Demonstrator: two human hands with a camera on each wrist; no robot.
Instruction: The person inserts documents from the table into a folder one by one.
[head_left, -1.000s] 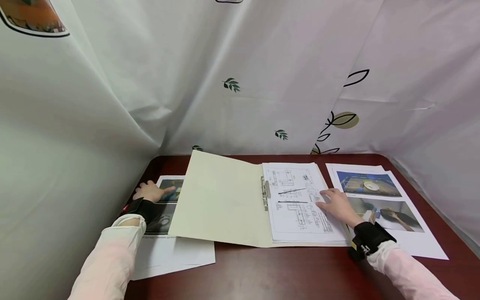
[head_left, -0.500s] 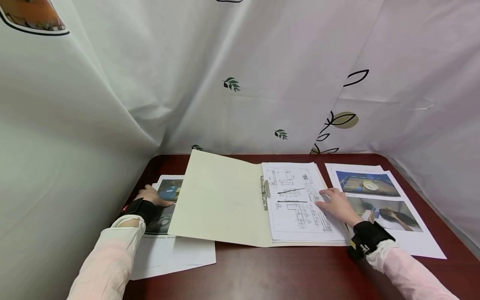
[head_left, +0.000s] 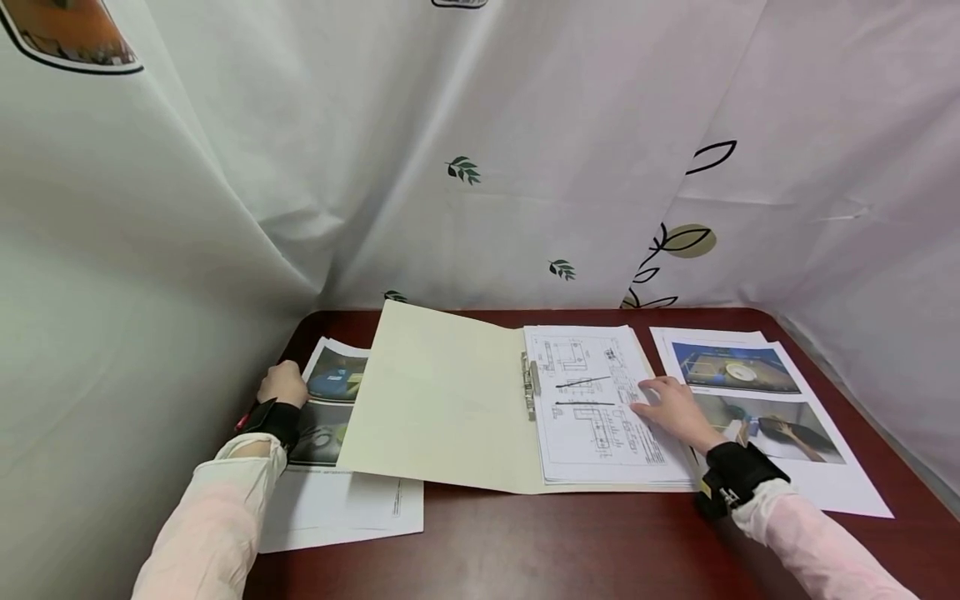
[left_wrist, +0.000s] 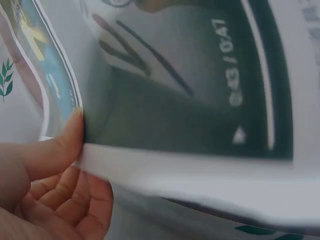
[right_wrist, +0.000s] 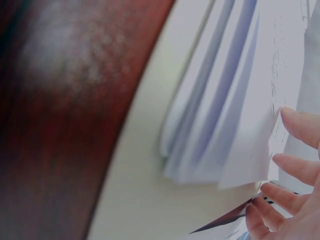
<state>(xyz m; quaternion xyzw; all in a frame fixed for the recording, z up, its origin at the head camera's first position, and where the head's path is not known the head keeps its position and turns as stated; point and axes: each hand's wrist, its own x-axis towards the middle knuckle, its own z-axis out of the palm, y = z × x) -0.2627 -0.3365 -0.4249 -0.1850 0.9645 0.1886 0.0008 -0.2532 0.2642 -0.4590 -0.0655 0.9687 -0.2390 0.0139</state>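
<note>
My left hand (head_left: 283, 383) pinches the left edge of a printed sheet with photos (head_left: 333, 373). In the left wrist view the thumb (left_wrist: 70, 132) lies on top of the sheet's edge, with the other fingers curled beneath. A cream folder (head_left: 438, 392) lies spread out, its cover overlapping that sheet. Line drawings cover the top page of a paper stack (head_left: 585, 442) in the folder, beside a metal clip (head_left: 529, 387). My right hand (head_left: 678, 417) rests at the stack's right edge with relaxed fingers. In the right wrist view several stacked sheets (right_wrist: 220, 115) fan apart near the fingertips.
More photo printouts (head_left: 847, 492) lie on the right, partly under my right forearm. Everything lies on a dark red table (head_left: 510, 550). A pale curtain (head_left: 480, 233) with leaf prints hangs behind and at both sides.
My left hand has drawn back from the photo to the sheet's left edge and pinches it, and the sheet has turned and shifted slightly. The right hand and the folder stay in place.
</note>
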